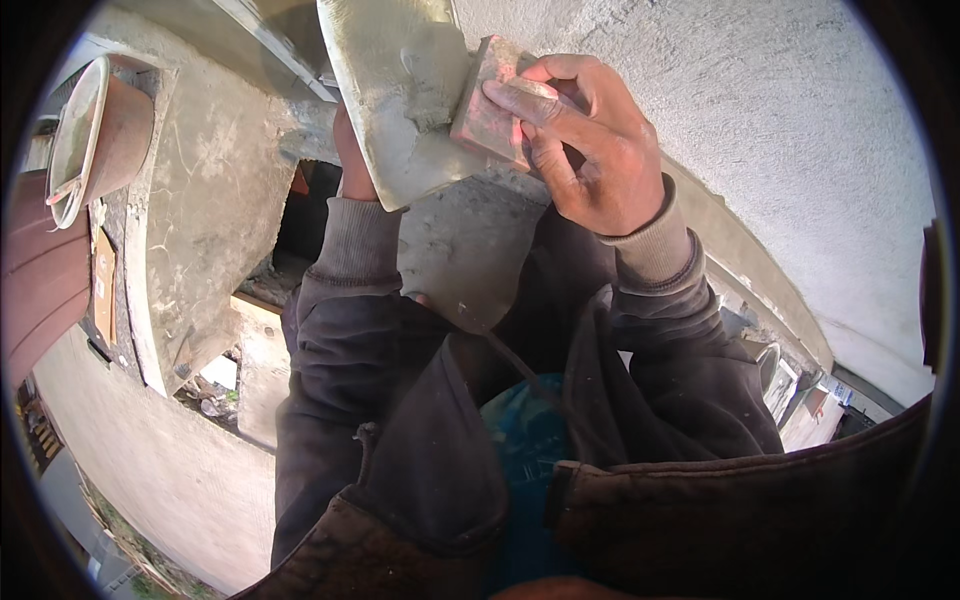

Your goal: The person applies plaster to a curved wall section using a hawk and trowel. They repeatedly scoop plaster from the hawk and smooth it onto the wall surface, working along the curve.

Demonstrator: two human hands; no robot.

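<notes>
My left hand (352, 160) is mostly hidden behind a thin, pale mortar board (375, 110). It seems to hold the board up from beneath; its fingers do not show. Wet grey mortar (425, 75) is smeared over the upper right of the board. Pinched between the thumb and fingers of my right hand (598, 140) is a pinkish-red rectangular block (492, 110), dusted with grey cement. The block's left edge lies against or just over the mortar; I cannot tell whether it touches.
A rough, light grey plastered surface (760, 150) fills the upper right. At the left, a bucket (125, 135) with a pale rim stands by a cement ledge (215, 200). A dark square opening (305, 215) lies left of my forearm, with rubble (212, 395) below it.
</notes>
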